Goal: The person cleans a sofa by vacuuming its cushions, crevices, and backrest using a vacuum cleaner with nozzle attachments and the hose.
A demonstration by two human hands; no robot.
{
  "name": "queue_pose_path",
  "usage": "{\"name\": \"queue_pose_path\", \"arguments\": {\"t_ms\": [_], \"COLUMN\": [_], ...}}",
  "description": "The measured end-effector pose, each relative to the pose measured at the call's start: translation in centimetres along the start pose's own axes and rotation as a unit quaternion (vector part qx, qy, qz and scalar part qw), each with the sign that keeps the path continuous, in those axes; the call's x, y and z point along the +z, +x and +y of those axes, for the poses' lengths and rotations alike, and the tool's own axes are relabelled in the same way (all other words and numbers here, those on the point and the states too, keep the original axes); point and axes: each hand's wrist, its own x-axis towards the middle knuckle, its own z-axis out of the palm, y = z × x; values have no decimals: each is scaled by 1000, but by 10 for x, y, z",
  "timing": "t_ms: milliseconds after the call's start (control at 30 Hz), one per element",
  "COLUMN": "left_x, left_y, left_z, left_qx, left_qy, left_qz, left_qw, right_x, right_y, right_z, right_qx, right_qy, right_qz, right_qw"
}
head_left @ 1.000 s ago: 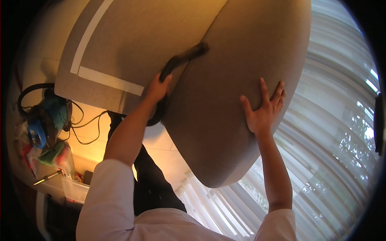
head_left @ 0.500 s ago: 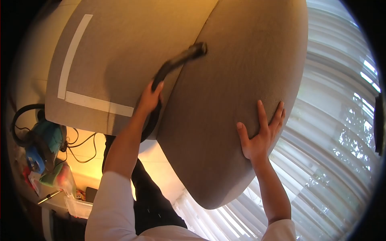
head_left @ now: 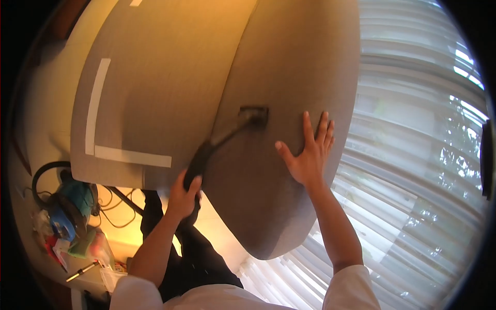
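My left hand (head_left: 184, 199) is wrapped round the black vacuum wand (head_left: 199, 160), low in the middle of the view. The wand slants up and right to a dark nozzle (head_left: 254, 118), which lies against the grey upholstered surface (head_left: 274, 170) just right of a long seam. On the same surface, farther right and near its edge, my right hand (head_left: 310, 157) rests flat with fingers spread. Two strips of white tape (head_left: 133, 156) form an L on the upholstered part (head_left: 170, 88) left of the seam.
A teal and blue vacuum cleaner (head_left: 72, 204) with a hose and cables stands at the lower left. Below it are plastic bags (head_left: 95, 248) and a metal tube (head_left: 82, 270). Sheer white curtains (head_left: 392, 155) hang before a window on the right.
The nozzle has moved down the upholstery, toward me. My left hand has drawn back with the wand. My right hand appears farther left as the view shifts, still spread on the surface.
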Motion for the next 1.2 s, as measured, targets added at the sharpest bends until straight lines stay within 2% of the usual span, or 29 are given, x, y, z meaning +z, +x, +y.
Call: {"name": "queue_pose_path", "arguments": {"t_ms": [133, 233, 300, 400, 467, 500, 600, 700, 767, 867, 900, 967, 1033, 1100, 1133, 1200], "left_x": [45, 53, 43, 19, 23, 27, 57, 103, 124, 116, 107, 85, 70, 85, 98, 134], "left_y": [148, 160, 98, -1, -44, -38, 34, 138, 180, 164, 131, 70, 15, -9, -8, 8], "left_z": [101, 123, 105, 49, 62, 78, 150, 233, 277, 280, 275, 242, 210, 227, 238, 273], "left_qx": [84, 43, 25, 10, 34, 36, 83, 180, 234, 282, 243, 198, 210, 206, 222, 250], "left_qy": [17, -52, -27, -13, -46, -44, -16, 106, 170, 243, 222, 256, 295, 330, 348, 383], "left_qz": [5, -14, -26, -49, -37, -38, -18, 25, 98, 121, 69, 37, 39, 37, 53, 81], "left_qw": [996, 998, 999, 999, 998, 998, 996, 978, 952, 920, 942, 946, 931, 920, 909, 886], "right_x": [6, 6, 10, 13, 14, 16, 16, 10, 14, 27, 31, 38, 49, 53, 50, 46], "right_y": [44, 74, 95, 102, 103, 100, 99, 109, 121, 131, 132, 129, 126, 124, 124, 121], "right_z": [3, 11, 19, 27, 31, 31, 31, 29, 32, 38, 42, 48, 56, 60, 60, 60], "right_qx": [39, 56, 98, 97, 100, 97, 93, 105, 115, 130, 129, 125, 124, 96, 96, 107], "right_qy": [-16, -3, 24, 31, 45, 64, 69, 49, 54, 91, 123, 189, 250, 333, 343, 295], "right_qz": [29, 40, 53, 51, 54, 49, 56, 38, 55, 95, 124, 178, 221, 298, 303, 255], "right_qw": [999, 998, 993, 994, 992, 992, 992, 993, 990, 983, 976, 958, 935, 889, 884, 915]}}
